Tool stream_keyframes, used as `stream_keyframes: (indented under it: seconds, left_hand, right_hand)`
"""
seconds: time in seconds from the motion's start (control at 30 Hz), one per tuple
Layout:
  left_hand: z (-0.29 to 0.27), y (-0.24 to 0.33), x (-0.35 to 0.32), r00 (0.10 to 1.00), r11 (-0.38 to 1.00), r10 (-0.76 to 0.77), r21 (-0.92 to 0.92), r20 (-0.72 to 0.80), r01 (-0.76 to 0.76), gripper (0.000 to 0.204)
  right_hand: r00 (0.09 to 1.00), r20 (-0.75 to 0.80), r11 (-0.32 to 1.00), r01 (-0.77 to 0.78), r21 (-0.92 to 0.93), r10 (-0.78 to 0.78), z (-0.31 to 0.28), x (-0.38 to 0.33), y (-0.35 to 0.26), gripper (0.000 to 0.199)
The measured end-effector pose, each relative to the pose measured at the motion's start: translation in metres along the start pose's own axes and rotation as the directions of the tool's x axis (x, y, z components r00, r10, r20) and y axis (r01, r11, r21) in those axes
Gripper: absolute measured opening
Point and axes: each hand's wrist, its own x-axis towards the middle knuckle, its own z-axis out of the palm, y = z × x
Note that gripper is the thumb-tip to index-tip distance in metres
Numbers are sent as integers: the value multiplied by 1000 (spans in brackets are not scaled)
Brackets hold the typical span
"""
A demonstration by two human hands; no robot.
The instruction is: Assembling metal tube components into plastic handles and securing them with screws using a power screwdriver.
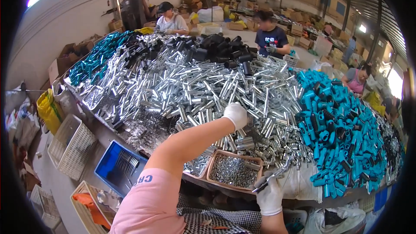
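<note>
My left hand [236,115], in a white glove, reaches over a broad heap of shiny metal tubes and rods [195,84]. Its fingertips are turned down into the heap, so I cannot see what they grip. Lower right, my white-gloved right hand [269,197] is closed around several slim silver metal pieces [277,177] that stick out past the fingers. Just left of it, a tan tray [211,170] full of small metal parts sits at the table's near edge. Short metal cylinders [245,143] lie between my hands.
Teal plastic housings [333,134] are piled on the right, and black sleeves [225,50] at the back. A blue bin [104,164] and white crates [71,147] stand at the left. Two co-workers [172,19] [272,37] are across the table.
</note>
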Motion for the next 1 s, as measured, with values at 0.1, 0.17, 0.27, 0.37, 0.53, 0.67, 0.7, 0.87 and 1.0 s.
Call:
stream_keyframes:
  seconds: [0.1,0.17,0.27,0.37,0.53,0.67,0.7,0.87,1.0]
  left_hand:
    - [13,5,5,998,987,31,158,-60,-21,58]
    - [8,-2,8,995,996,17,90,-103,-8,58]
    - [-2,-22,5,964,995,58,-59,-259,-75,48]
    - [1,-49,-13,873,948,33,-263,-486,-182,42]
    - [-13,-44,-113,877,596,-261,-782,-404,-184,32]
    - [15,-45,-179,959,60,-239,-988,-150,-139,41]
    - [31,-48,-189,982,-124,-175,-988,-74,-97,45]
    - [116,-60,-246,991,-860,104,-508,-81,49,32]
    - [127,-27,-290,982,-909,107,-384,154,159,25]
  right_hand:
    - [996,-67,998,-57,-27,55,-1,-8,-3,25]
    - [999,-37,994,-35,-100,31,-12,-7,-4,30]
    - [996,-69,993,-58,-102,51,-19,-15,-6,31]
    - [998,-16,990,-54,-127,53,-26,-22,-8,32]
    - [993,83,979,-72,-189,89,-35,-36,0,27]
    - [966,142,957,-182,-227,218,-25,-49,15,29]
    - [958,171,954,-187,-235,230,-25,-50,23,29]
    - [910,253,923,-252,-290,327,-4,-61,50,30]
    - [906,248,911,-259,-320,344,1,-71,68,29]
